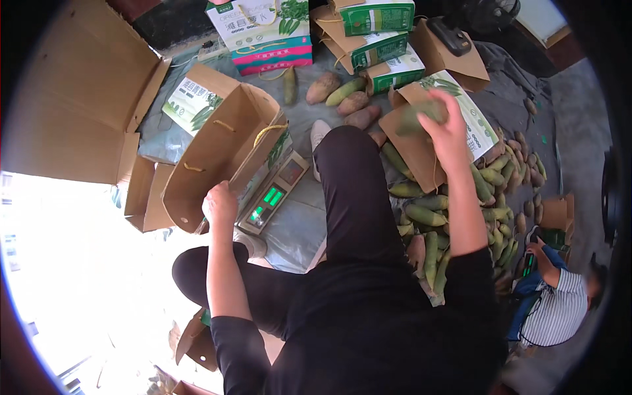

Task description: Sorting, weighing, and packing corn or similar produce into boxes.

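Observation:
My left hand [220,203] is closed on the near rim of an open cardboard box [227,135] with yellow cord handles. The box stands on a digital scale [273,194] with a green lit display; its floor is hidden from me. My right hand [449,128], raised to the right, grips a green radish [416,118] that is smeared by motion. Below that hand is another opened carton [477,125] with a white and green printed side. Green radishes [424,214] lie heaped on the sheet under my right forearm.
Red-brown tubers [353,103] lie beyond my knee beside a few radishes. Printed cartons [270,26] stand at the back, and a large cardboard box [66,85] at the left. A person in a striped shirt [556,309] sits at the far right.

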`<state>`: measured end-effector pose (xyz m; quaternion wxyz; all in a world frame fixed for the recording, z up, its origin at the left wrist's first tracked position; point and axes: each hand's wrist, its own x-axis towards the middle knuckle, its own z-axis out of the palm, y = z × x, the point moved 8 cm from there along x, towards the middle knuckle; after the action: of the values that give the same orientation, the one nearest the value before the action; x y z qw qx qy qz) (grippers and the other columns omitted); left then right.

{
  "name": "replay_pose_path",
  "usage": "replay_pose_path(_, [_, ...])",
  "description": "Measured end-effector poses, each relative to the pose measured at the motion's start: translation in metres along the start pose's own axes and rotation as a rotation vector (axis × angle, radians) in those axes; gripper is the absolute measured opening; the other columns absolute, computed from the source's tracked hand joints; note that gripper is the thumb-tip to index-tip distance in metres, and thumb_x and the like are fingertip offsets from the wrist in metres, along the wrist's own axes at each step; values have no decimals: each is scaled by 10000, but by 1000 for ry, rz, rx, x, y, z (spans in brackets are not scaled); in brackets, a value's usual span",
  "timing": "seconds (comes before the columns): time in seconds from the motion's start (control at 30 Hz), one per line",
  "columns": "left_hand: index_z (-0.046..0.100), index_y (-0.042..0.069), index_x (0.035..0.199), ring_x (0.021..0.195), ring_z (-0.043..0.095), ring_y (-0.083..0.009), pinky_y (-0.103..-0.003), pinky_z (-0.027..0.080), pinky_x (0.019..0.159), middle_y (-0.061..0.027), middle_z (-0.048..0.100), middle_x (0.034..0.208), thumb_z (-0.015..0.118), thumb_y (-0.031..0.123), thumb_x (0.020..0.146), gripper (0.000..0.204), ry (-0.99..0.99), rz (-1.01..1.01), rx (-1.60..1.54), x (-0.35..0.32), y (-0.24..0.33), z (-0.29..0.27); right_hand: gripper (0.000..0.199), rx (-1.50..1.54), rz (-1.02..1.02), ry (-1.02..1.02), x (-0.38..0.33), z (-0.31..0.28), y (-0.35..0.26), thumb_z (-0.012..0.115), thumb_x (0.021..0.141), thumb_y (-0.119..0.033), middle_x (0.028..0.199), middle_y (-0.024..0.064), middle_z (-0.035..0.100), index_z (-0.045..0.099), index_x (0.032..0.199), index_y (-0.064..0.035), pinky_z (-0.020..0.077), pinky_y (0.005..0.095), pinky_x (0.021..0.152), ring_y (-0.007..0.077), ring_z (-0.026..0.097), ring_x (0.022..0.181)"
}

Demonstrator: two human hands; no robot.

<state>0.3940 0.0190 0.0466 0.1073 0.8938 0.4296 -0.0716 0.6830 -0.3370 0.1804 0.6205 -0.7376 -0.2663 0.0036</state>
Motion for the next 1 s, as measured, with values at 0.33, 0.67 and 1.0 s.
replay_pose_path(0.33, [629, 48, 911, 845, 612, -377, -455, 487, 737, -217, 633, 851, 518, 153, 745, 225, 46, 111, 40, -1, 7, 1, 438, 304, -157, -110, 40, 245, -57, 715, 624, -98, 939, 131, 566, 519, 1012, -48, 441, 361, 806, 271, 553, 905])
replay_pose_path(0.67, [628, 55, 899, 847, 610, -372, -449, 481, 737, -203, 637, 856, 559, 174, 755, 199, 3, 70, 66, 0, 11, 3, 418, 47, 210, -341, -14, 351, 27, 756, 637, -114, 972, 145, 553, 538, 990, -60, 445, 415, 820, 341, 521, 975])
replay_pose_path(1.0, [624, 54, 929, 857, 613, -366, -442, 483, 731, -190, 644, 882, 603, 206, 743, 241, -1, 41, 45, 0, 4, 1, 235, -476, 35, -529, 17, 340, 27, 659, 682, -104, 1061, 139, 550, 655, 915, -82, 478, 385, 818, 306, 542, 1013])
